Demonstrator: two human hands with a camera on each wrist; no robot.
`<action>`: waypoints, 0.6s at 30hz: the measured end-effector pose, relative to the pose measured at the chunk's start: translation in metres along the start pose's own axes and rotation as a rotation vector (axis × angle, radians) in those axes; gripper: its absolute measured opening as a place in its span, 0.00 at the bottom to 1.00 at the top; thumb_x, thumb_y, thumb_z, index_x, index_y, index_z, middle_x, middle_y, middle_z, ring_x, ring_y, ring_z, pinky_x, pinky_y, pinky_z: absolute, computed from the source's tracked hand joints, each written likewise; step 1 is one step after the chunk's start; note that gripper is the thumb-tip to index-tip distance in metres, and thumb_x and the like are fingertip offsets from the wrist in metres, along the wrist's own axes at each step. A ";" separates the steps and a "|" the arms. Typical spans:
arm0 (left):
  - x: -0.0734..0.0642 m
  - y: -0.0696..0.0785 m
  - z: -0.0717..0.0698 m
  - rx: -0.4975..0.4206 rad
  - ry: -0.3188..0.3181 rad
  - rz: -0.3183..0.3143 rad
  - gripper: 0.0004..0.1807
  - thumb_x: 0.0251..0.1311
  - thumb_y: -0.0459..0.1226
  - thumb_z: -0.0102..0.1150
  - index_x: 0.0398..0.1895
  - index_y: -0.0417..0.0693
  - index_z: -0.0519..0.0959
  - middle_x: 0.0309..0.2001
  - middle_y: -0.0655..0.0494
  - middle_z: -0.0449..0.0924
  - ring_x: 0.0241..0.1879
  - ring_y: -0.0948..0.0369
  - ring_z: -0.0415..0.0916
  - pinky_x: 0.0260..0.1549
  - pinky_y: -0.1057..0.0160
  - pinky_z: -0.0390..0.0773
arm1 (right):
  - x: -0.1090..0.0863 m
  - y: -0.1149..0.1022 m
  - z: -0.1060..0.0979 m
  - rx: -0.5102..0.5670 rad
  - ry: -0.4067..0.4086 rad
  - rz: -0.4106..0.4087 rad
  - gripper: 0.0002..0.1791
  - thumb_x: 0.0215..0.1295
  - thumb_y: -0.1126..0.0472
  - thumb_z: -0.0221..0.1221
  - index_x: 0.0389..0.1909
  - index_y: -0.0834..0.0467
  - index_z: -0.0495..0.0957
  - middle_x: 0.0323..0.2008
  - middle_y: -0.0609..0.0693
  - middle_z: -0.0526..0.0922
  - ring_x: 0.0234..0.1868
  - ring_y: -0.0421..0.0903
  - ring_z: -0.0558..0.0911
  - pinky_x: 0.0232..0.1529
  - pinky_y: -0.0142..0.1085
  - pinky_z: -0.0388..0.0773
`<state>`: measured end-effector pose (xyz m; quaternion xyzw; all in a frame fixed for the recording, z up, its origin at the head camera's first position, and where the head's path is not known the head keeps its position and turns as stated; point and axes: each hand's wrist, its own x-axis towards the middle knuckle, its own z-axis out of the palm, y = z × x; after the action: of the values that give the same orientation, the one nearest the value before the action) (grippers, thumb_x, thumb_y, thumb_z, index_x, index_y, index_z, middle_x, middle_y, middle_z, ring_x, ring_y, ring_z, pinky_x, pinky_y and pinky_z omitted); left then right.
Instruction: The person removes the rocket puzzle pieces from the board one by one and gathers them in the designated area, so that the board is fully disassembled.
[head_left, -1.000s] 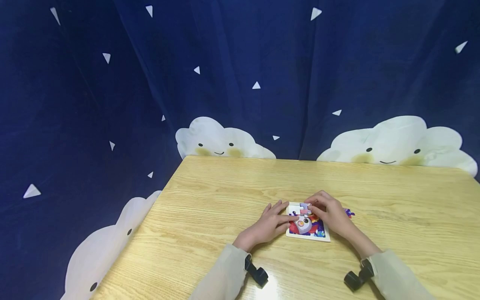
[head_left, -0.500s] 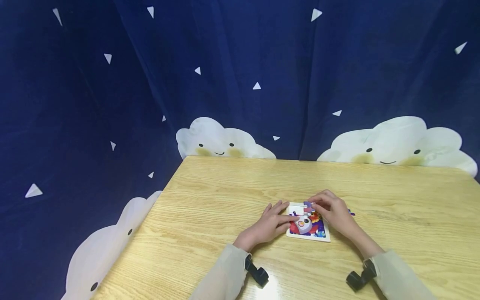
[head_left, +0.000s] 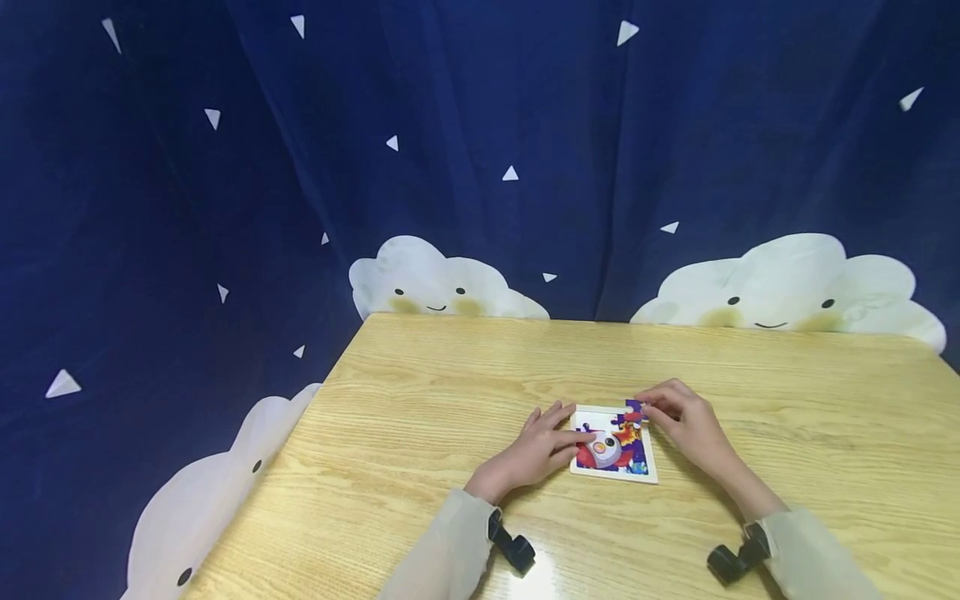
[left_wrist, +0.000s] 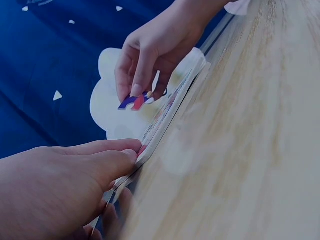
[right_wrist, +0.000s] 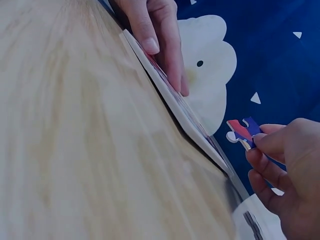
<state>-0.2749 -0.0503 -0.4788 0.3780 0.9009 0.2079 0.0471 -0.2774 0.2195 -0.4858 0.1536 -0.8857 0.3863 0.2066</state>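
Note:
A square jigsaw puzzle in a white frame (head_left: 615,477) lies on the table, with part of its bear-like cartoon picture filled in. Its upper left area shows bare white. My left hand (head_left: 525,454) rests at the left edge, fingers spread and straight, the index finger lying over the picture. My right hand (head_left: 692,423) pinches a puzzle piece (right_wrist: 242,134) between thumb and fingers; it is purple and red with a white tab. In the head view the piece overlaps the frame's upper right corner. The right wrist view shows it raised beside the frame.
The wooden table (head_left: 450,375) extends around the puzzle on every side. Behind its far edge hangs a dark blue curtain (head_left: 450,100) with white triangles and smiling clouds. Black straps (head_left: 513,546) circle both wrists over light sleeves.
My right hand has moved right, carrying the piece from over the puzzle's upper middle to its upper right corner. A loose purple piece beyond that hand is now hidden. My left hand stays put.

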 end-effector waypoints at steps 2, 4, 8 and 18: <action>0.000 0.001 0.000 -0.004 0.000 0.000 0.20 0.74 0.43 0.47 0.66 0.64 0.73 0.77 0.47 0.53 0.78 0.48 0.46 0.75 0.39 0.48 | -0.001 0.002 -0.002 -0.001 0.006 -0.001 0.09 0.62 0.70 0.63 0.42 0.58 0.85 0.39 0.50 0.82 0.35 0.23 0.74 0.36 0.16 0.75; 0.000 0.001 0.000 -0.006 0.000 -0.001 0.20 0.74 0.43 0.47 0.66 0.64 0.73 0.77 0.47 0.53 0.78 0.48 0.46 0.75 0.39 0.48 | -0.002 0.004 -0.005 -0.001 0.015 -0.004 0.09 0.61 0.70 0.63 0.41 0.58 0.85 0.39 0.50 0.82 0.36 0.22 0.74 0.37 0.15 0.75; 0.000 0.001 0.000 -0.002 0.000 0.000 0.20 0.74 0.43 0.47 0.66 0.63 0.73 0.77 0.47 0.54 0.78 0.48 0.46 0.75 0.40 0.48 | -0.004 0.007 -0.009 -0.001 0.022 0.000 0.09 0.62 0.71 0.63 0.41 0.59 0.85 0.39 0.51 0.82 0.36 0.21 0.74 0.37 0.15 0.74; -0.001 0.000 0.000 -0.009 0.009 0.006 0.20 0.74 0.43 0.47 0.66 0.63 0.73 0.77 0.46 0.54 0.78 0.48 0.47 0.75 0.39 0.48 | -0.010 0.014 -0.021 -0.015 0.055 0.012 0.09 0.60 0.72 0.63 0.40 0.60 0.85 0.39 0.53 0.82 0.35 0.21 0.73 0.35 0.15 0.74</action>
<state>-0.2747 -0.0508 -0.4784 0.3794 0.8991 0.2137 0.0443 -0.2690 0.2455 -0.4860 0.1360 -0.8836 0.3849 0.2295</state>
